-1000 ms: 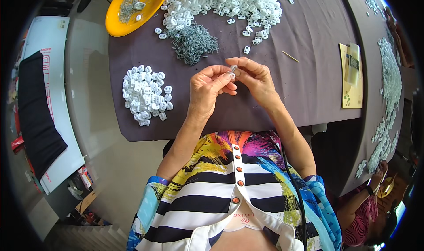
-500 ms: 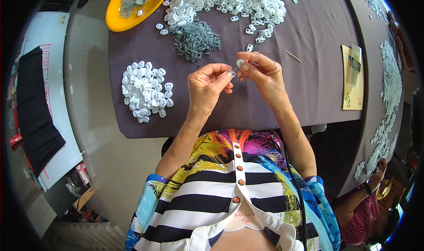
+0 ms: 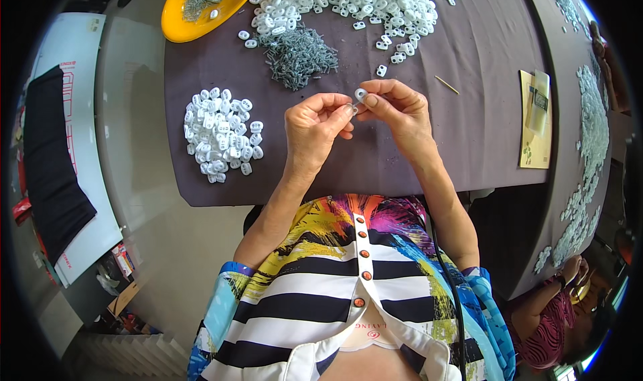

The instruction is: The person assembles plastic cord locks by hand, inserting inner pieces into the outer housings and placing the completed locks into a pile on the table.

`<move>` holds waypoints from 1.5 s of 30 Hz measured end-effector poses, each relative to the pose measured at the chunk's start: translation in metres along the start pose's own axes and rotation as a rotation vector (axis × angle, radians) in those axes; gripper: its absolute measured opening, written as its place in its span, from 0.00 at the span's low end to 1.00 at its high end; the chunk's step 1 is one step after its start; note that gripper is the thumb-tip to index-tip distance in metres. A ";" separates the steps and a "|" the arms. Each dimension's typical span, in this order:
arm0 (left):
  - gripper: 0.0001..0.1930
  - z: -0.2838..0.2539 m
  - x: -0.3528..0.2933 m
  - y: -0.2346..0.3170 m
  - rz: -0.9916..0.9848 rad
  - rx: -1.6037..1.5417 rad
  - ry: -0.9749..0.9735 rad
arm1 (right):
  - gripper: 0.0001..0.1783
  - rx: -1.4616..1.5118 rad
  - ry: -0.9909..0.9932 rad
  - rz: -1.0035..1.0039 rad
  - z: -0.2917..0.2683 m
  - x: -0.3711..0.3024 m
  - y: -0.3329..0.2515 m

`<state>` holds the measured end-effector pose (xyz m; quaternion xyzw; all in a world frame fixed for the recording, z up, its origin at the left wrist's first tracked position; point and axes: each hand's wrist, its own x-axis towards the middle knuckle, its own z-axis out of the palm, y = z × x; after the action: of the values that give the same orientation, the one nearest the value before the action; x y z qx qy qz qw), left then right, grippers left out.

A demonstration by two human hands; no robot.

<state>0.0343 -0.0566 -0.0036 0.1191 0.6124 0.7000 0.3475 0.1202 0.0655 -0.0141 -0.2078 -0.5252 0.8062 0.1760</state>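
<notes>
My left hand (image 3: pixel 313 126) and my right hand (image 3: pixel 395 109) meet above the dark purple table (image 3: pixel 469 113). Between their fingertips they pinch one small white plastic piece (image 3: pixel 360 95); the right thumb and forefinger grip it, and the left fingertips touch its left side. Whether the left fingers also hold a small metal part is too small to tell. Just beyond the hands lies a heap of small grey metal springs (image 3: pixel 298 56). To the left sits a pile of white plastic pieces (image 3: pixel 220 135).
A large heap of loose white plastic pieces (image 3: pixel 348 2) covers the far table edge. A yellow dish (image 3: pixel 201 9) stands far left. A thin wooden stick (image 3: pixel 447 85) and a yellow card (image 3: pixel 536 119) lie right. Another person's arm (image 3: pixel 549 300) shows at lower right.
Both hands have stayed together at the same spot; the fingers have shifted slightly around the white piece.
</notes>
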 end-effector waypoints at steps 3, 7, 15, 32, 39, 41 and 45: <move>0.05 -0.001 0.000 0.001 -0.003 0.033 0.005 | 0.08 0.019 -0.003 0.017 0.000 0.000 0.001; 0.05 -0.001 0.000 0.001 -0.007 0.020 0.001 | 0.08 -0.017 -0.002 0.016 0.001 0.000 0.003; 0.06 0.000 0.001 -0.002 0.018 0.020 0.005 | 0.07 -0.025 -0.009 0.012 0.002 0.000 0.005; 0.06 -0.003 0.004 -0.013 0.154 -0.025 0.056 | 0.08 -0.043 -0.057 0.062 0.006 0.002 0.013; 0.06 -0.001 0.005 -0.010 0.080 -0.031 0.106 | 0.12 -0.076 -0.050 0.034 0.009 0.002 0.011; 0.07 0.000 0.005 -0.009 0.086 -0.113 0.102 | 0.13 -0.063 -0.060 0.017 0.011 0.001 0.010; 0.08 -0.002 0.004 -0.010 0.074 -0.124 0.088 | 0.14 -0.004 -0.093 0.023 0.010 0.001 0.010</move>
<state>0.0337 -0.0550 -0.0146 0.0889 0.5777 0.7537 0.3006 0.1137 0.0540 -0.0198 -0.1765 -0.5322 0.8158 0.1418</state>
